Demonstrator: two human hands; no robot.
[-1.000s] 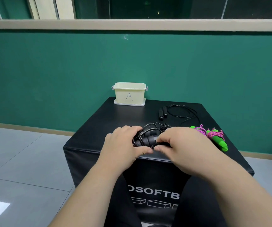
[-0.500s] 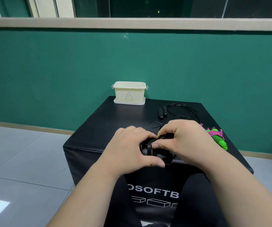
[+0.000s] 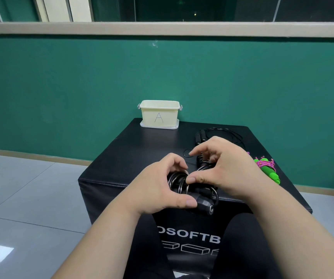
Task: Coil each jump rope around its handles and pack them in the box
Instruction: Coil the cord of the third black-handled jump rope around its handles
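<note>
**Jump rope (image 3: 184, 186) lifts off the front edge, one loop left to wind**

A second ago I had it pressed down on the black block (image 3: 142, 150), both hands flat over it. Now I have drawn it towards me, and it hangs just past the front edge, one handle end poking out below my left thumb.

My left hand (image 3: 158, 190) grips the paired handles, fingers curled round the coils from the far side and thumb clamped underneath. My right hand (image 3: 222, 168) has risen and spread. Its thumb presses the last turn against the coils, and its fingers hook over the far end of the handles.

A loose loop (image 3: 188, 153) of cord trails behind on the block, so I judge the winding close to done but not yet secured. That tail needs tucking before I let go, or the turns may spring open.

The cream box (image 3: 159, 115) waits at the back edge. A second black rope (image 3: 218, 135) lies uncoiled towards the back right corner. The green-handled rope (image 3: 266, 168) sits wound at the right edge.
</note>
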